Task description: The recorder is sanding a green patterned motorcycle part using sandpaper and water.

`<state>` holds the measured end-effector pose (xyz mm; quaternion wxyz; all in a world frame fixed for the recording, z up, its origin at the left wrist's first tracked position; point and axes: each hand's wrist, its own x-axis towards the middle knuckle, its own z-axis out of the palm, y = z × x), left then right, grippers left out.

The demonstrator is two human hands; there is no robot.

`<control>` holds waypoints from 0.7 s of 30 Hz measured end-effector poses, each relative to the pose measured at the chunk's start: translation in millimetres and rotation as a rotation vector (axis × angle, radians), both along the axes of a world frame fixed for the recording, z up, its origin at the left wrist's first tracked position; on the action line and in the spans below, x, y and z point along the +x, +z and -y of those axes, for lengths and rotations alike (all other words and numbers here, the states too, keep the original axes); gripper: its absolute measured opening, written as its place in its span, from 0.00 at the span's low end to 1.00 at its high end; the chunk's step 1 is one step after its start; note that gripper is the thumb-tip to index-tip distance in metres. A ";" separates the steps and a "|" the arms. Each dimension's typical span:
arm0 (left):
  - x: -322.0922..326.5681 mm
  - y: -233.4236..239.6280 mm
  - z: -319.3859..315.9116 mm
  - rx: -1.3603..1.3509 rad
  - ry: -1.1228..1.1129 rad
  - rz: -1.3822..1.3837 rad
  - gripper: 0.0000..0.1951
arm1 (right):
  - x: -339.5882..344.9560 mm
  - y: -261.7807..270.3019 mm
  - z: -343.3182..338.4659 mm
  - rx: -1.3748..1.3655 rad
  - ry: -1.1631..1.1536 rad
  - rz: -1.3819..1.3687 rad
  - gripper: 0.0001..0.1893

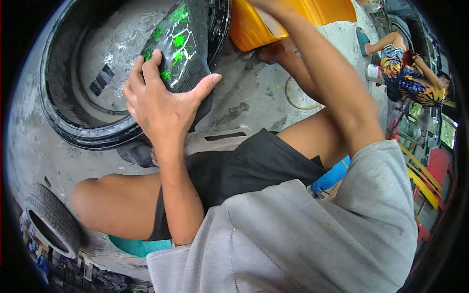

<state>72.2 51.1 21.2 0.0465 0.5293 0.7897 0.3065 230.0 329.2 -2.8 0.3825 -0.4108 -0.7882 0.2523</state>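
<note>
My left hand (161, 99) spans a glossy dark panel (179, 47) with a woven-looking pattern, bright green splatters and white honeycomb lines. The thumb lies along its right edge and the fingers along its left. The panel leans over the rim of a large round black tub (91, 141), its upper end cut off by the picture's top. Inside the tub is cloudy grey water (121, 47) with a small dark rectangular piece (102, 80). My right hand (266, 4), blurred and partly cut off at the top, is over a cut-open orange plastic container (253, 34); its fingers are hidden.
A tyre (55, 223) leans at the lower left. A teal seat or basin (139, 246) shows under my thigh, and a grey slotted plastic piece (220, 138) lies before my shorts. Another person (410, 78) sits at the far right beside a can (373, 72). A yellow hoop (293, 100) lies on the floor.
</note>
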 end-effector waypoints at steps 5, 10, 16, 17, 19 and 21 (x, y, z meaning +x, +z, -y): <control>-2.2 4.9 2.7 -0.070 0.041 0.050 0.54 | 68.0 -1.1 -92.1 -0.040 -0.179 0.256 0.09; -11.5 5.1 10.9 -0.070 0.003 0.023 0.54 | 101.4 -110.9 -164.5 -0.102 -0.044 0.676 0.11; -7.8 6.6 2.8 -0.117 -0.050 0.046 0.56 | 128.1 -228.7 -139.3 0.370 0.081 0.856 0.13; -15.0 11.3 8.8 -0.144 -0.022 0.042 0.56 | 99.3 -227.6 -119.9 -0.098 0.368 1.094 0.13; -12.9 14.6 5.8 -0.163 -0.027 0.031 0.56 | 97.9 -217.5 -113.1 -0.140 0.357 1.058 0.12; -12.1 13.4 5.3 -0.189 -0.031 0.049 0.54 | 93.2 -203.9 -111.6 -0.221 0.341 1.013 0.11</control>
